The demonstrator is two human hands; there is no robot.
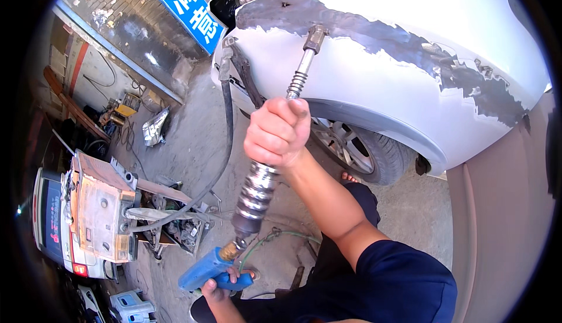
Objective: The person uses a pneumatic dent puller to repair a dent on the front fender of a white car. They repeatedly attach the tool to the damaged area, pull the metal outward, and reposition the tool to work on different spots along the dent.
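Observation:
My right hand [277,131] is wrapped round the steel shaft of a slide-hammer puller [256,194], whose spring and tip [315,39] reach up against the grey, scraped band on a white car fender [383,71]. Low in the head view my left hand [213,291] grips the blue handle [205,269] at the puller's rear, beside a brass fitting [228,251]. A grey clamp [227,54] with a thick cable hangs at the fender's front edge, left of the puller.
A machine on a cart [105,212] stands at left, with cables and a green hose [269,235] across the concrete floor. The car's wheel [357,147] is below the fender. A blue sign [181,7] leans at top. A plastic stool [132,305] sits lower left.

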